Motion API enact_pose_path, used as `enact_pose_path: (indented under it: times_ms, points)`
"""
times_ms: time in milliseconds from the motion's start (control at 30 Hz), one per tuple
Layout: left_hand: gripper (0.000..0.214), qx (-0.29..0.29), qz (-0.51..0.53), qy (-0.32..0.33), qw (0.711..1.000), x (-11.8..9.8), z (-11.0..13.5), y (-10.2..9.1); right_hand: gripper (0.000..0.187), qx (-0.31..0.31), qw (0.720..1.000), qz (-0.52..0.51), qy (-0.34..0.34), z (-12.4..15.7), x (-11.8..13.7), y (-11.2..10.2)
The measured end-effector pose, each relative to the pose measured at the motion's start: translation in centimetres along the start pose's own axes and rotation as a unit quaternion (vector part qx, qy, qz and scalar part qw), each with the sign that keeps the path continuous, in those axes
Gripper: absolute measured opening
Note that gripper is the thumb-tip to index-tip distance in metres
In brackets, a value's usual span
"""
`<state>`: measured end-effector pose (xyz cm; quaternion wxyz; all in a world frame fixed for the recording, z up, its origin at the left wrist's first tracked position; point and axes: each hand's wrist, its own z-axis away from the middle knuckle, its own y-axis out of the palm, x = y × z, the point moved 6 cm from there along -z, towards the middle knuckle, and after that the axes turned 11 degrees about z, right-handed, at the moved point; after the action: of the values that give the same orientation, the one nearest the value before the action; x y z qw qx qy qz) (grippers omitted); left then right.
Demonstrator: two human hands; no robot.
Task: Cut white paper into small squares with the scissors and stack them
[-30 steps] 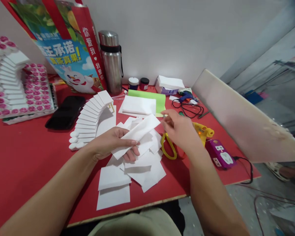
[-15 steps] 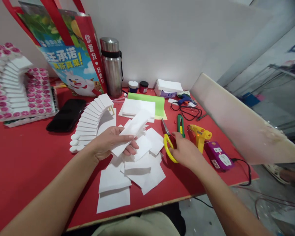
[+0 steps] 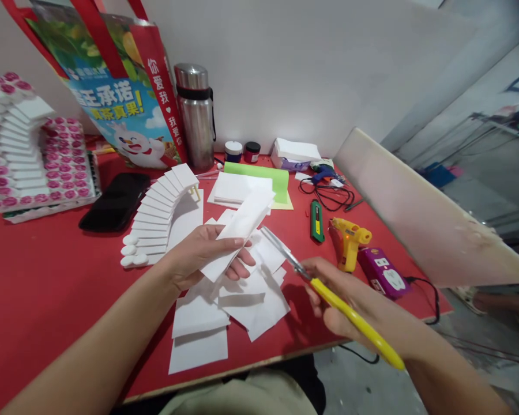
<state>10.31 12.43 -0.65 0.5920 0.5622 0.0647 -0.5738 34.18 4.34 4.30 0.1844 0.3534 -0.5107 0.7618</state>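
My left hand [image 3: 199, 256] is closed on a long white paper strip [image 3: 241, 227], held up over the red table [image 3: 47, 282]. My right hand [image 3: 343, 297] grips yellow-handled scissors [image 3: 328, 294], lifted off the table, their blades pointing up-left toward the strip. Several loose white paper pieces [image 3: 229, 305] lie under and in front of both hands. A curved white paper staircase model [image 3: 160, 216] stands just left of my left hand.
A green utility knife [image 3: 315, 220], yellow glue gun [image 3: 349, 242] and purple power strip [image 3: 383, 272] lie right. Behind are a steel flask [image 3: 195, 118], a red bag [image 3: 121, 98], green paper [image 3: 270, 176], a black phone [image 3: 115, 203] and a pink-dotted model [image 3: 30, 155]. A pale board [image 3: 419, 213] leans at right.
My right hand reached to the scissors on the table, took hold of them and lifted them toward the strip. My left hand kept holding the strip.
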Motion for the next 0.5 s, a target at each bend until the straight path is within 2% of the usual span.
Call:
enact_pose_path:
  times_ms: [100, 267, 500]
  points:
    - [0.022, 0.000, 0.004, -0.005, 1.000, 0.3, -0.1, 0.3, 0.060, 0.054, 0.998, 0.011, -0.002, -0.3, 1.4, 1.0]
    - [0.022, 0.015, 0.001, -0.007, 1.000, 0.6, -0.1, 0.5, 0.062, 0.081, 0.996, 0.031, -0.012, -1.8, 2.3, 1.5]
    - [0.022, 0.026, -0.002, -0.026, 0.999, 0.8, 0.0, 0.7, 0.058, 0.121, 0.991, -0.054, -0.001, -2.6, 2.7, 2.6]
